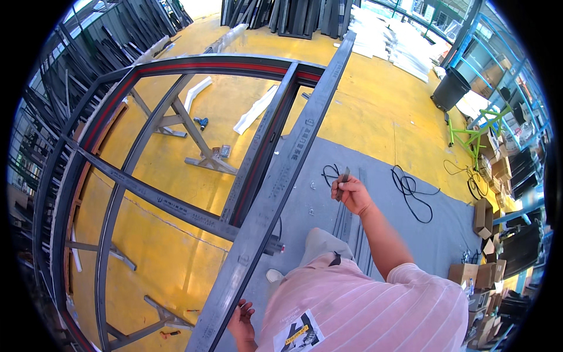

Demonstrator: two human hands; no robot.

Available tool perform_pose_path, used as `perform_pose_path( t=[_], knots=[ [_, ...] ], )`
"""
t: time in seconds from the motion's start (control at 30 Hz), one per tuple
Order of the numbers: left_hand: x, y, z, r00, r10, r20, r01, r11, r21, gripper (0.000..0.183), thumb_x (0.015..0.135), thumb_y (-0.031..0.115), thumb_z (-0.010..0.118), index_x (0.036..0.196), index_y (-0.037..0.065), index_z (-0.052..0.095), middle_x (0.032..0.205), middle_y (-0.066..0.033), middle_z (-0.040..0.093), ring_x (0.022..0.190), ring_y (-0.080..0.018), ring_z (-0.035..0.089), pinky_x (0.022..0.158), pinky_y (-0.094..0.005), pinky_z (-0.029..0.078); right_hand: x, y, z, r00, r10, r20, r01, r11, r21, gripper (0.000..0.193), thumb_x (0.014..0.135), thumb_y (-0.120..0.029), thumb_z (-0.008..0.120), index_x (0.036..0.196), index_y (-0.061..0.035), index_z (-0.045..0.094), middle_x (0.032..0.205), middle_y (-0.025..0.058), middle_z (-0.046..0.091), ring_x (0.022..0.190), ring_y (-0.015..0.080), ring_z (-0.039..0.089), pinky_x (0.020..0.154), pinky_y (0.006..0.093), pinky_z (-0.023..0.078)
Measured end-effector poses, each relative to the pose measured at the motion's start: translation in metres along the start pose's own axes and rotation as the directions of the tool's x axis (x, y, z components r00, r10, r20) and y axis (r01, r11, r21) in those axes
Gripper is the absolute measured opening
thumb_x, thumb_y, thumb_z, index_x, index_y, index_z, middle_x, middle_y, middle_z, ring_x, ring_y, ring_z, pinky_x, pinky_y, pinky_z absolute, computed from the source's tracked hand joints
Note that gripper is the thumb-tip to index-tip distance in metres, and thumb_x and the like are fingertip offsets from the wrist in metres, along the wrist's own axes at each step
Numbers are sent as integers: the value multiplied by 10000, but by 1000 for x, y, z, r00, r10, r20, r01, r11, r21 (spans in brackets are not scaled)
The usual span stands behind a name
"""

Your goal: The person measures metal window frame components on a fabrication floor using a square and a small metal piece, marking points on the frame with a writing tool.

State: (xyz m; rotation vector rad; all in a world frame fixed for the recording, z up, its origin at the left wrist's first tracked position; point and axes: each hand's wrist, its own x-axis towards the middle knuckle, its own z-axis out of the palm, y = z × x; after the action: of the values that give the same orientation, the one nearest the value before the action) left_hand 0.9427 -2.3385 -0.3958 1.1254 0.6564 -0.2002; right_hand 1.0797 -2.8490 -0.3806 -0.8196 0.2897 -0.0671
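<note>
While the right hand point(353, 195) pinches a thin, flat grey strip point(346, 172) above grey floor sheeting point(446, 220), the left hand point(239, 321) hangs half-curled beside the dark-grey metal frame point(282, 176); handling the strip seems underway, calling for steady fingers.

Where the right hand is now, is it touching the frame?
No, the right hand holds a thin flat piece over the grey mat, apart from the frame.
</note>
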Motion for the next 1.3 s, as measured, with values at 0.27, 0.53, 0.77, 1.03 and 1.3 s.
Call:
perform_pose_path(
  t=[0.27, 0.53, 0.77, 1.03, 1.3],
  knots=[
    [80, -110, 11, 828, 474, -299, -553, 600, -578, 470, 1023, 406, 415, 1326, 59, 509, 1230, -129, 624, 1112, -294, 604, 853, -417, 518, 249, -199, -92, 912, -409, -27, 407, 911, -67, 96, 921, -125, 635, 988, -62, 605, 831, 24, 599, 691, 142, 574, 648, 301, 484],
    [0, -15, 238, 566, 272, -778, -823, 226, -520, 493, 1033, 428, 340, 1299, 45, 500, 1212, -148, 633, 1087, -302, 616, 687, -377, 553, 362, -255, -147, 948, -305, -88, 270, 921, -282, 264, 913, -182, 689, 1118, -26, 628, 827, 3, 605, 658, 105, 553, 619, 260, 466],
    [-6, -6, 216, 478, 514, -712, -878, 261, -401, 684, 1047, 500, 216, 1509, -4, 228, 1575, -173, 269, 1452, -340, 259, 1199, -497, 196, 385, -261, -154, 978, -170, 122, 196, 949, -248, 270, 906, -204, 707, 1085, -10, 646, 888, 40, 638, 730, 115, 572, 682, 288, 469],
    [-2, -11, 171, 607, 773, -186, -753, 483, -447, 463, 1044, 295, 327, 1332, -36, 475, 1195, -180, 618, 1052, -291, 574, 954, -400, 444, 405, -262, -158, 956, -158, 247, 236, 914, -330, 263, 866, -215, 745, 1020, -9, 691, 866, 21, 648, 746, 114, 557, 696, 275, 458],
    [12, -12, 194, 423, 697, -579, -812, 575, 98, 604, 995, 365, 494, 1383, -90, 411, 1313, -201, 562, 1180, -293, 556, 1026, -395, 423, 402, -267, -156, 945, -172, 278, 244, 936, -252, 227, 851, -188, 758, 975, -10, 692, 834, 20, 638, 747, 120, 561, 709, 271, 470]
  ],
)
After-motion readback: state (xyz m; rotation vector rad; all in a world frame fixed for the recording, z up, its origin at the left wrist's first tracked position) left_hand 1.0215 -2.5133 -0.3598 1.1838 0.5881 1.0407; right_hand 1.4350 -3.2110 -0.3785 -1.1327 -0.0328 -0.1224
